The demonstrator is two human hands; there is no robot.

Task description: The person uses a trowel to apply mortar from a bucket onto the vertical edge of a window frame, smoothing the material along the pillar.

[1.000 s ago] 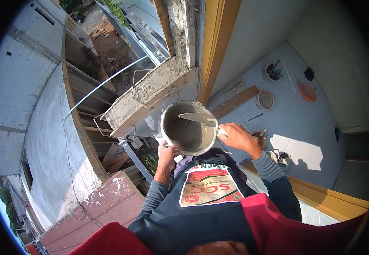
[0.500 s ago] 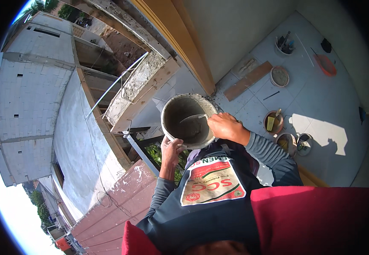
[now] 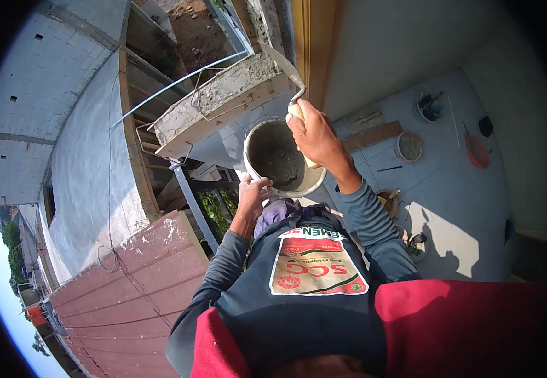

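Note:
My right hand (image 3: 317,135) is closed round the pale handle of a trowel (image 3: 285,65). The trowel's blade points up and left, at the end of the rough mortar-topped ledge (image 3: 229,86) beside the yellow frame; whether it touches is unclear. Below that, a round bucket (image 3: 252,165) holds wet grey mortar (image 3: 280,165). With fingers curled on the bucket's near left rim, my left hand (image 3: 251,195) grips it. The bucket is close to my body, tilted a little, and its right rim is partly behind my right hand.
A yellow door or window frame (image 3: 314,50) rises beside the ledge. Bent wires (image 3: 207,113) stick out of the ledge. On the tiled floor at right are a brown plank (image 3: 374,135), a small bucket of mortar (image 3: 408,147) and an orange basin (image 3: 476,151). Left lies a reddish roof (image 3: 116,296).
My right hand has lifted the trowel out of the bucket and up to the ledge by the frame. My left hand still grips the bucket. The view has shifted.

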